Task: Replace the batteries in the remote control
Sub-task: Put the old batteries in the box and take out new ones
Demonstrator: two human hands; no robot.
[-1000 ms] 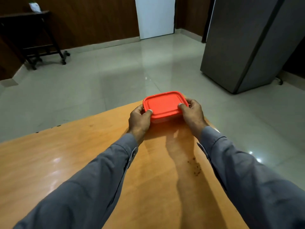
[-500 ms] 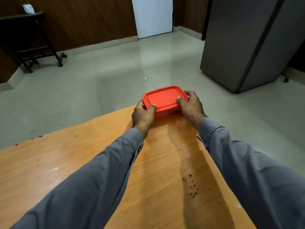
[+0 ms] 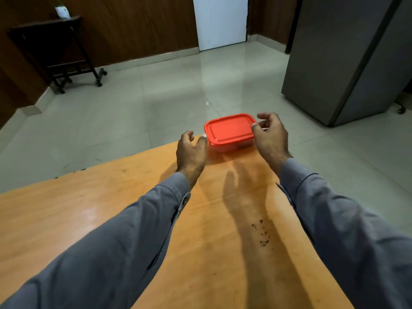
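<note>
We are seeing the red-lidded box sitting at the far edge of the tabletop, long axis running left to right. Our left hand is open just beside its left end, our right hand half open at its right end, both holding nothing.

There is a single view, taken from a camera worn on the person's head, looking forward and steeply down. It sits close above the desk, whose wooden top fills the near half of the frame, with both sleeved forearms reaching away from the lens toward the far corner. Past that edge the wide lens takes in the tiled floor, a white door at the far wall, and a grey cabinet at far right, its lines leaning.
</note>
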